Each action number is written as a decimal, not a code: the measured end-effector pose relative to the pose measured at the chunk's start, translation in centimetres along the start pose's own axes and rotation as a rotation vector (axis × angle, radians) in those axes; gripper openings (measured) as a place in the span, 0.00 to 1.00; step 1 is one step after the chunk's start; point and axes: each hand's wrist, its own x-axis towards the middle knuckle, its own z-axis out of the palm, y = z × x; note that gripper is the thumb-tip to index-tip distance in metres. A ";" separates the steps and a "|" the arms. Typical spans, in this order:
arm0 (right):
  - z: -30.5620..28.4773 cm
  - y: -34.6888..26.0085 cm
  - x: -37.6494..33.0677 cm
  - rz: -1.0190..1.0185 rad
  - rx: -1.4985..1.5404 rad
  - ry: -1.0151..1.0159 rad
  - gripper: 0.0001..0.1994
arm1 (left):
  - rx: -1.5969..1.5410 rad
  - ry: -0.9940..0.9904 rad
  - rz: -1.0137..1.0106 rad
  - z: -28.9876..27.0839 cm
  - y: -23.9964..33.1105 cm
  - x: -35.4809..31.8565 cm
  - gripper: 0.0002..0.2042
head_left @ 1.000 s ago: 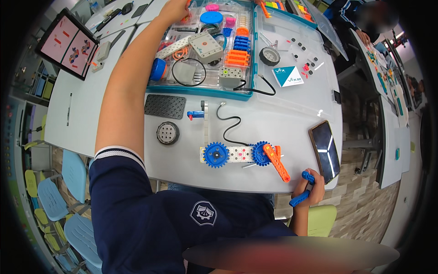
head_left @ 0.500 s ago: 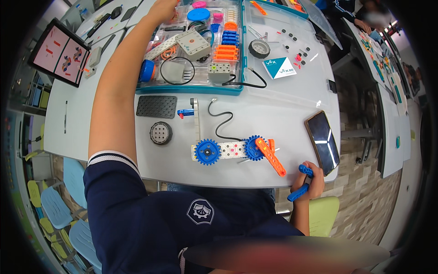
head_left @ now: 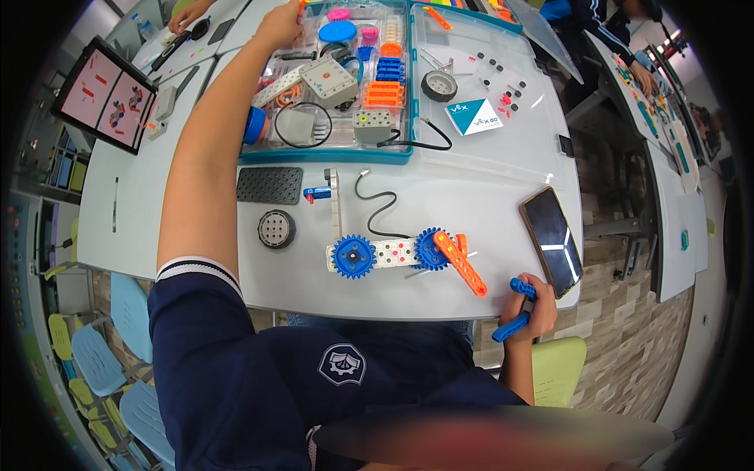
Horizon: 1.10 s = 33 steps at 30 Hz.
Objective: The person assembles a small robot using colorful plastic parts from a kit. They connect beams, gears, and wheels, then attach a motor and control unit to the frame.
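My left hand (head_left: 280, 25) reaches over the far left corner of the parts box (head_left: 330, 154). Its fingers are curled, with an orange bit at the tips; the top edge cuts off part of the view. At the table's near right edge, my right hand (head_left: 540, 308) is closed around a blue two-armed plastic piece (head_left: 512, 326), its upper arm dotted with holes. Between the hands lies an assembly on a white beam (head_left: 394, 253): a left blue gear (head_left: 353, 257), a right blue gear (head_left: 428, 250) and an orange beam (head_left: 465, 271) angled toward me. An upright pale beam (head_left: 335, 206) adjoins it.
A black wheel (head_left: 276, 228) and dark perforated plate (head_left: 269, 185) lie left of the assembly. A phone (head_left: 552, 242) rests near the right edge. Small pins and a card (head_left: 473, 116) sit in the transparent lid (head_left: 518, 149). A tablet (head_left: 105, 94) stands at left.
My left hand has shifted slightly down and left at the box's far corner. The right hand still grips the blue piece. The whole view has shifted a little; another person's hand appears at far left.
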 end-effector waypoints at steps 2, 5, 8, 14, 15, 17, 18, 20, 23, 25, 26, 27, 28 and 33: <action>0.0 0.0 0.0 0.002 -0.008 -0.001 0.05 | -0.005 -0.031 -0.011 0.0 -0.2 0.3 0.17; 0.1 0.0 0.0 -0.005 0.000 0.005 0.05 | 0.023 0.010 0.002 0.6 -0.9 0.6 0.15; 0.1 0.0 0.0 -0.003 0.003 0.005 0.05 | -0.061 0.089 0.019 1.2 -1.9 0.7 0.13; 0.1 0.1 0.0 0.000 -0.006 -0.007 0.05 | -0.224 0.133 0.036 0.0 -2.7 -0.2 0.12; 0.1 0.2 0.0 -0.006 0.001 0.005 0.05 | -0.245 0.146 0.028 -0.6 -2.4 -0.7 0.12; 0.2 0.2 -0.1 0.001 0.000 0.010 0.05 | -0.282 0.176 0.007 -1.9 -0.9 -1.8 0.13; 0.3 0.2 -0.1 -0.006 0.005 0.025 0.05 | -0.231 0.125 -0.055 -2.8 -0.1 -2.5 0.13; 0.5 0.3 -0.2 0.014 0.009 0.041 0.05 | -0.453 0.231 0.006 -4.3 2.4 -4.3 0.12; 0.7 0.5 -0.3 0.003 0.023 0.046 0.04 | -0.514 0.324 0.040 -7.4 6.4 -7.5 0.13; 0.7 0.5 -0.3 -0.004 0.022 0.037 0.05 | -0.626 0.263 -0.038 -9.6 9.4 -10.1 0.12; 0.7 0.5 -0.4 -0.002 0.019 0.032 0.05 | -0.671 0.250 -0.036 -10.6 11.1 -11.4 0.11; 0.7 0.5 -0.3 0.009 0.027 0.019 0.05 | -0.717 0.236 -0.033 -11.6 12.8 -12.6 0.11; 0.5 0.4 -0.3 0.021 0.032 0.006 0.06 | -0.764 0.222 -0.028 -12.5 14.5 -13.8 0.10; -0.7 -0.6 1.7 0.263 0.077 0.061 0.04 | -0.870 0.110 0.104 -16.3 22.0 -18.6 0.08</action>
